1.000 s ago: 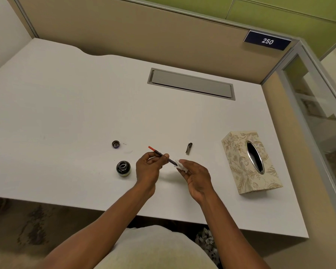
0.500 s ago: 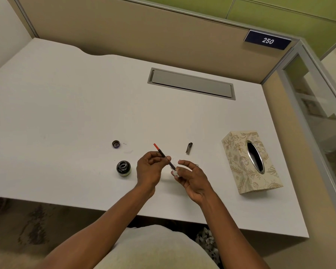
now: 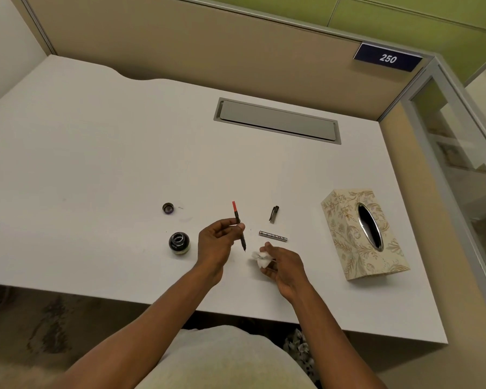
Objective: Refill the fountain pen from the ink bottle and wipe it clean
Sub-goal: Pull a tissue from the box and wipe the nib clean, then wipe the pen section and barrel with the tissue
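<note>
Left hand [image 3: 215, 244] pinches the thin black pen [image 3: 239, 227], red-ended, nib down, above the desk's [image 3: 96, 153] near edge. Right hand [image 3: 282, 263] clutches crumpled white tissue [image 3: 260, 257]. Round glass bottle [image 3: 179, 242] stands open leftward.

Even, soft overhead light, fairly bright, no hard glare. The flat white laminate desk [image 3: 96, 164] shows only faint shadows under the hands & beside the cream floral tissue box [image 3: 345, 237] (small highlight on its chrome oval slot). Wide-angle lens bends desk edges and partition lines twd the corners. Slightly soft overall; carpet at bottom-left is blurry.
</note>
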`<state>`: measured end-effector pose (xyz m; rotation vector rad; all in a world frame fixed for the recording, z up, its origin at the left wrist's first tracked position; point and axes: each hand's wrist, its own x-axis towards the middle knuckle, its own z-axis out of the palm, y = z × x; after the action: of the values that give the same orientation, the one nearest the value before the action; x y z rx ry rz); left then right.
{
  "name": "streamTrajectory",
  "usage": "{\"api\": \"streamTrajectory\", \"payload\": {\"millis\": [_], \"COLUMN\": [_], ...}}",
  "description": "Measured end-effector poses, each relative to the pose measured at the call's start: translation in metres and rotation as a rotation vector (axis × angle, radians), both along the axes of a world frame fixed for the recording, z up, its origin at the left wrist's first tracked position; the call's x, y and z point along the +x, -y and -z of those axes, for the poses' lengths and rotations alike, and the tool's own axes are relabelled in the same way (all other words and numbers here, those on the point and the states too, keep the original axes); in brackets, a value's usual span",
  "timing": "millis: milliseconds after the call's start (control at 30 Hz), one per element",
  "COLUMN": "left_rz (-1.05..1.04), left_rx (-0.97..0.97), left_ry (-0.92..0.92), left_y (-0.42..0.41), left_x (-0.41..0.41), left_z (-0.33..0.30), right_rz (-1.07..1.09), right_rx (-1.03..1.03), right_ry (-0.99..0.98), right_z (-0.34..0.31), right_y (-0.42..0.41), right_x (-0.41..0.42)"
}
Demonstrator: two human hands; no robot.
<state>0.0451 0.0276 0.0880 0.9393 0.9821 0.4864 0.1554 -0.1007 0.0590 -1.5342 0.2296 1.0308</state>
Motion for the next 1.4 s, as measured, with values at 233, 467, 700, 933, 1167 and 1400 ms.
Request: {"api": "streamTrajectory", "payload": {"millis": [233, 467, 700, 933, 1167, 1400], "left_rz": [0.027, 0.065, 0.045, 0.104, 0.139, 0.186], "left_rx": [-0.048, -0.048, -0.070, -0.083, -0.061, -0.028], "left_ry": [0.006, -0.019, 0.002, 0.031, 0.014, -0.034], "left_y": [0.002, 0.003, -0.001, -0.004, -0.009, -0.010], "left_x": [0.003, 0.004, 0.001, -0.003, -0.002, -0.004], "left_z": [0.003, 0.004, 0.000, -0.002, 0.003, 0.007], "right_rz": [-0.143, -0.356, -0.364, -0.351, -0.253, -0.122], "right_rx": [-0.312, -0.633, -0.708, -0.444, 0.022, 0.171], "right_ry": [0.519, 0.831, 0.885, 0.844, 0.402, 0.170], "right_z": [0.005, 0.007, 0.009, 0.010, -0.007, -0.016], "right_y": [0.000, -0.015, -0.023, -0.019, -0.021, -0.027], "right_x": [0.021, 0.039, 0.039, 0.038, 0.031, 0.035]}}
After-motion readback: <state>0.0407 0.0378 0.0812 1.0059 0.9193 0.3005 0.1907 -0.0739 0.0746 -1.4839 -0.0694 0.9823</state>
